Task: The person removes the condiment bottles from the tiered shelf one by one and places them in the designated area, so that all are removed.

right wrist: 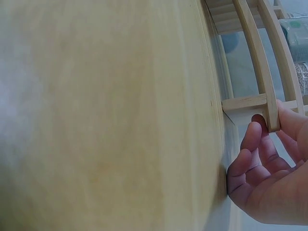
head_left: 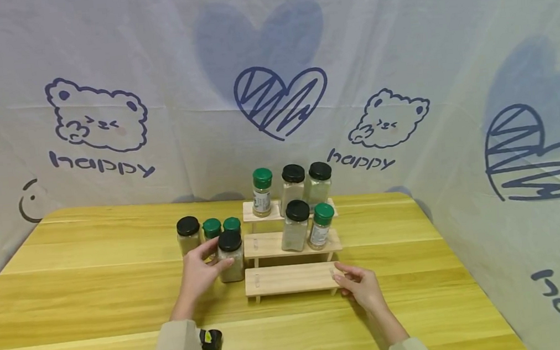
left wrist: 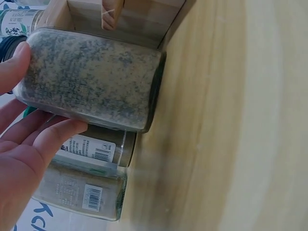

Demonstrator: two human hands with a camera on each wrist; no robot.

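My left hand [head_left: 201, 272] grips a square spice jar [head_left: 231, 261] with a black lid, thumb and fingers about its upper part. In the left wrist view the speckled contents of this jar [left wrist: 91, 79] show through the glass. The jar is just left of a three-tier wooden shelf [head_left: 289, 280]. My right hand [head_left: 365, 287] pinches the right end of the lowest tier. Seen from the right wrist, thumb and fingers close round the end of the wooden board [right wrist: 260, 67]. Two jars stand on the middle tier, a black-lidded one [head_left: 296, 229] and a green-lidded one [head_left: 321, 230].
On the top tier stand a green-lidded jar [head_left: 262, 196] and two black-lidded jars. Behind my left hand are a black-lidded jar [head_left: 188, 236] and two green-lidded jars [head_left: 212, 229]. A printed cloth [head_left: 175, 67] hangs behind the yellow wooden table [head_left: 95, 291].
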